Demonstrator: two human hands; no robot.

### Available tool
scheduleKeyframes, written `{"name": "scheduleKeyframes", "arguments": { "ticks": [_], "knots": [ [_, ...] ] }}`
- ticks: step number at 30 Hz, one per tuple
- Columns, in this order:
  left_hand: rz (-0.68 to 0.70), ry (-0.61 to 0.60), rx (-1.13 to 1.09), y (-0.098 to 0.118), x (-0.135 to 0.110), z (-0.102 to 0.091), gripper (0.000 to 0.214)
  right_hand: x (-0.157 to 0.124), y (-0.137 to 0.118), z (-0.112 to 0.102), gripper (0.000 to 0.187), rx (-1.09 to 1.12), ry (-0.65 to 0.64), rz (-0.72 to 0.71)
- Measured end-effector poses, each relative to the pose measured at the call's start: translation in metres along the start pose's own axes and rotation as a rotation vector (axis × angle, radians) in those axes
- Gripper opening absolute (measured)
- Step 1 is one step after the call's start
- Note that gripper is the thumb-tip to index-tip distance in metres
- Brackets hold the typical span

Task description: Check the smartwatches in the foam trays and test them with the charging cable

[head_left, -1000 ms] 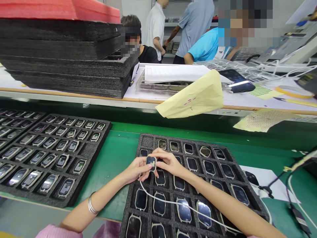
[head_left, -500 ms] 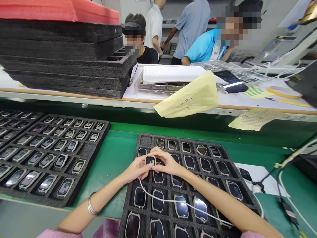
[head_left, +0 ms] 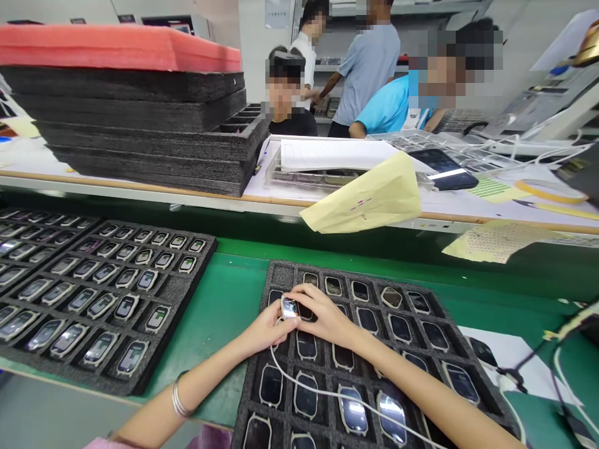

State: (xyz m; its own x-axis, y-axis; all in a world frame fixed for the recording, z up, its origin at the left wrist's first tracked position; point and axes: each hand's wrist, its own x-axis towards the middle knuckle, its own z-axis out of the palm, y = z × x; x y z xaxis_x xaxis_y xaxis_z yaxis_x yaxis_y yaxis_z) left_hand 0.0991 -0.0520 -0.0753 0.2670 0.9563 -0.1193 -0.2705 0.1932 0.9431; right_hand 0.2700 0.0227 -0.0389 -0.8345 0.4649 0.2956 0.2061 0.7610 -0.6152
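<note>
Watch: a small, pale-rimmed, rounded-square watch (head_left: 290, 308) is held up between the fingertips of both hands.
Fingers: its near left side is pinched by the left hand (head_left: 266, 326); its far and right edges are gripped by the curled fingers of the right hand (head_left: 326, 315).
Change: over the last half second, its dark face has turned bright; glow or glare cannot be told apart.
Meaning: it is judged to be mid-handling, not yet laid down.
Cable: a thin white cable (head_left: 322, 391) is trailed rightward from under the left fingers, its end hidden.
Tray: beneath the fingers, dark-faced watches are held in a black foam tray (head_left: 284, 275).
Writing: beyond the fingers, reddish marks on a creased yellow paper sheet (head_left: 369, 196) cannot be read; no brand is legible.
</note>
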Motion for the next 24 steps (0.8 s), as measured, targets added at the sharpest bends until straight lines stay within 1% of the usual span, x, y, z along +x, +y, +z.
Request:
{"name": "scheduleKeyframes", "arguments": {
  "ticks": [2, 3, 5, 7, 9, 12, 15, 16, 20, 22, 24],
  "knots": [
    [-0.004, -0.019, -0.024, 0.000, 0.000, 0.001, 0.051, 0.005, 0.000, -0.010, 0.042, 0.004, -0.047, -0.031],
    [-0.007, -0.031, -0.040, 0.000, 0.000, 0.001, 0.051, 0.009, 0.001, -0.015, 0.041, 0.005, -0.046, -0.033],
    [-0.011, -0.045, -0.066, 0.000, -0.001, 0.001, 0.051, 0.018, 0.006, -0.020, 0.037, -0.044, 0.001, 0.002],
    [-0.020, -0.053, -0.081, 0.000, 0.000, 0.001, 0.050, 0.030, 0.016, -0.020, 0.032, -0.148, 0.062, 0.061],
    [-0.019, -0.048, -0.082, -0.002, 0.001, 0.000, 0.048, 0.041, 0.027, -0.016, 0.031, -0.253, 0.090, 0.102],
    [0.005, -0.035, -0.084, -0.005, 0.002, -0.001, 0.041, 0.050, 0.037, -0.010, 0.035, -0.367, 0.038, 0.115],
    [0.008, -0.042, -0.098, -0.005, 0.001, -0.002, 0.036, 0.046, 0.037, -0.018, 0.043, -0.444, -0.034, 0.128],
    [0.001, -0.045, -0.108, -0.004, 0.000, -0.001, 0.036, 0.042, 0.037, -0.024, 0.041, -0.464, -0.052, 0.141],
    [-0.043, -0.053, -0.157, 0.002, -0.002, 0.001, 0.038, 0.024, 0.041, -0.050, 0.027, -0.505, -0.149, 0.194],
    [-0.074, -0.050, -0.179, 0.006, -0.002, 0.003, 0.040, 0.019, 0.044, -0.054, 0.029, -0.503, -0.185, 0.204],
    [-0.103, -0.043, -0.189, 0.009, 0.001, 0.007, 0.044, 0.019, 0.046, -0.051, 0.031, -0.502, -0.182, 0.221]
  ]
}}
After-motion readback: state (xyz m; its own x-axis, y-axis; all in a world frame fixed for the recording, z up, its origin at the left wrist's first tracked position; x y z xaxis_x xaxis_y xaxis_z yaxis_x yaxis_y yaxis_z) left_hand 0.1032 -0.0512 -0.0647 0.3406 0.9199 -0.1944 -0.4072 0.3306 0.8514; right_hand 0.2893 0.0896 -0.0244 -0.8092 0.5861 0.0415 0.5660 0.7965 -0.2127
